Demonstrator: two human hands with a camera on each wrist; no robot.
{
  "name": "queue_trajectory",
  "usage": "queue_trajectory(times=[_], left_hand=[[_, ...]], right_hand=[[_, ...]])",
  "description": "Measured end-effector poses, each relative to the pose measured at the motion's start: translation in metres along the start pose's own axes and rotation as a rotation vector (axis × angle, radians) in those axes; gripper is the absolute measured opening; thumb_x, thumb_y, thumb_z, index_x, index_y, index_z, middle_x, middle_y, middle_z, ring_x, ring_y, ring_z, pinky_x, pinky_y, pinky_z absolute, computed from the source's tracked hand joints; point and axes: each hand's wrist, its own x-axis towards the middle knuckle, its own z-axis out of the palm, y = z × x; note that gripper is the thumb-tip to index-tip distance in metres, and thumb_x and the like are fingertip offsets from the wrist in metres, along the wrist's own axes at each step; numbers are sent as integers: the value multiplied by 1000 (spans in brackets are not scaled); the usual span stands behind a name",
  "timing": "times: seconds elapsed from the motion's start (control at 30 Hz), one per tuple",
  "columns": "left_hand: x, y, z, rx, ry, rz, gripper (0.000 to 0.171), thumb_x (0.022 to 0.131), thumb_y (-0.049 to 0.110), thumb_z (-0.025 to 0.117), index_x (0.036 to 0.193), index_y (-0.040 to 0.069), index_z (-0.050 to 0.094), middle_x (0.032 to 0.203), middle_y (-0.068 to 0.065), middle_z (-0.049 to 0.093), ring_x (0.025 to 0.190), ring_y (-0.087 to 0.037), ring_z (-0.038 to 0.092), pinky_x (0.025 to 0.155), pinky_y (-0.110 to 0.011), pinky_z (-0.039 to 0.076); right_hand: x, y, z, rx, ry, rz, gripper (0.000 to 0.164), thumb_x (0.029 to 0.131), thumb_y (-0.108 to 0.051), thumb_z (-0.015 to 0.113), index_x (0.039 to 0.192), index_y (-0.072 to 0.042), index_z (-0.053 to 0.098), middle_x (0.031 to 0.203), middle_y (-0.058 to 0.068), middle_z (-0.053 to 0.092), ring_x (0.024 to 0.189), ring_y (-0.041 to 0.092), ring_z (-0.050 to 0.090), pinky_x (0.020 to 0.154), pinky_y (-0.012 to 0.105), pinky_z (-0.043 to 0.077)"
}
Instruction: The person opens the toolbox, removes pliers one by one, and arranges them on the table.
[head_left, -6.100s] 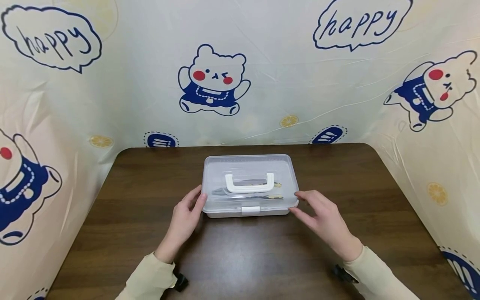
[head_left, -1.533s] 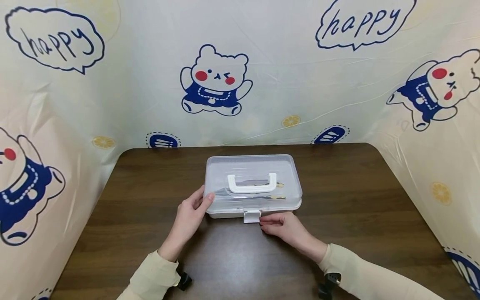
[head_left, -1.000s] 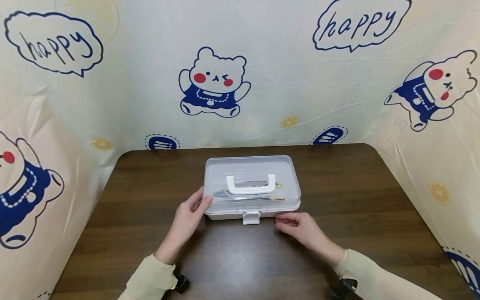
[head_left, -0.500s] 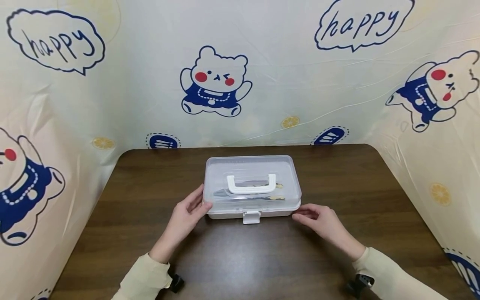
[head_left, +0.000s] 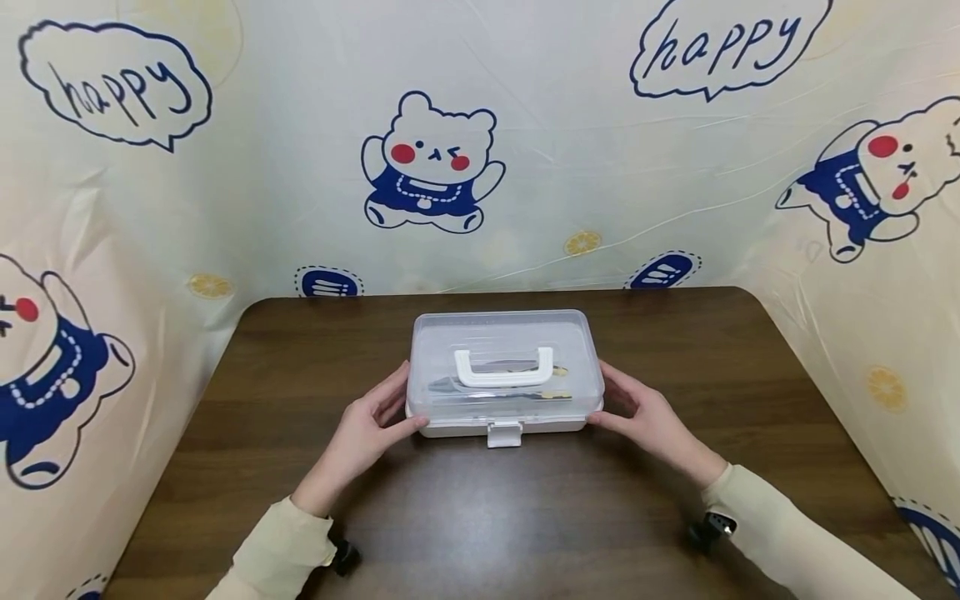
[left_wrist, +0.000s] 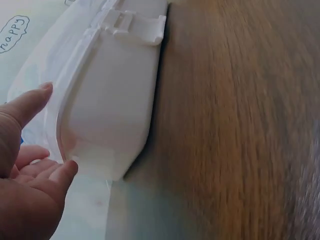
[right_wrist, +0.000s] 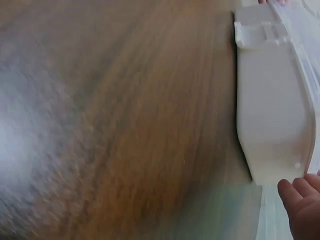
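A person in cream sleeves (head_left: 273, 554) grasps a shallow rectangular box of white plastic (head_left: 457, 431) at its near corners, left hand (head_left: 362, 429) at eight o'clock, right hand (head_left: 655, 423) at four, thumbs forward and fingers along the sides. The opposed grips presumably balance the box, which rests toward twelve o'clock on a dark brown wood-grain table (head_left: 480, 517), front edge squarely facing its handler. At six o'clock, a white plastic latch (head_left: 505, 434) juts outward, apparently unfastened, though the clear plastic lid (head_left: 510, 333) sits down, its white U-shaped handle (head_left: 504, 380) central for carrying. Beneath lie slender metallic utensils with gold-coloured ends (head_left: 551, 397), seemingly kept together there.
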Motion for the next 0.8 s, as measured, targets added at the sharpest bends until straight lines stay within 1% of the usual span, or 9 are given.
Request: queue_trajectory(times=[0.07,0.13,0.23,0.33,0.4,0.5,0.63,0.7,0.8], left_hand=[[2,-2,-1,-1,-9,7,87,89,15,84,162,8,36,166,-13,35,146,-30,44,109,-33,44],[3,-3,-2,-3,-21,16,89,89,15,85,162,10,35,167,-12,35,147,-30,44,109,-31,44],[5,-5,-4,-15,-49,34,92,88,14,85,164,13,33,168,-11,33,149,-30,41,108,-26,43],[5,-6,-6,-23,-92,61,95,88,13,85,166,17,29,170,-8,28,151,-29,36,110,-19,39],[6,-7,-9,-19,-123,80,97,88,12,85,166,20,27,171,-5,25,153,-28,32,112,-17,36],[5,-8,-13,-2,-152,98,99,88,13,85,167,23,25,172,-2,23,154,-28,30,113,-15,33],[6,-7,-17,6,-184,104,99,89,13,84,167,25,25,172,0,23,155,-26,29,115,-14,31],[6,-6,-18,10,-200,105,99,89,13,84,167,25,25,172,0,23,155,-25,28,115,-15,31],[6,-5,-19,17,-214,105,99,88,14,85,167,26,26,172,1,24,155,-25,29,114,-15,32]], right_hand=[[2,3,-2,-9,-2,-23,82,89,-14,84,159,-8,42,160,16,46,140,40,51,112,39,45],[4,5,-4,1,-10,-43,83,89,-12,84,160,-9,41,162,16,43,144,40,45,113,27,42],[6,8,-4,34,-21,-68,82,91,-10,82,161,-10,39,164,16,39,145,41,43,110,14,37],[6,9,-5,79,-41,-82,84,91,-8,81,162,-10,37,166,16,35,147,39,40,110,12,36],[6,10,-5,99,-58,-92,86,90,-7,81,163,-10,35,167,17,33,150,33,38,111,13,35],[6,10,-5,139,-92,-91,91,89,-5,82,165,-14,32,170,14,29,153,17,33,113,13,33],[4,11,-5,153,-115,-99,93,90,-5,81,166,-18,29,171,13,26,150,0,31,114,13,32],[2,13,-6,153,-119,-105,94,89,-5,82,166,-18,29,171,13,25,148,-3,31,114,13,32],[0,13,-7,153,-121,-118,93,89,-3,81,166,-15,29,170,16,25,148,-5,31,114,13,32]])
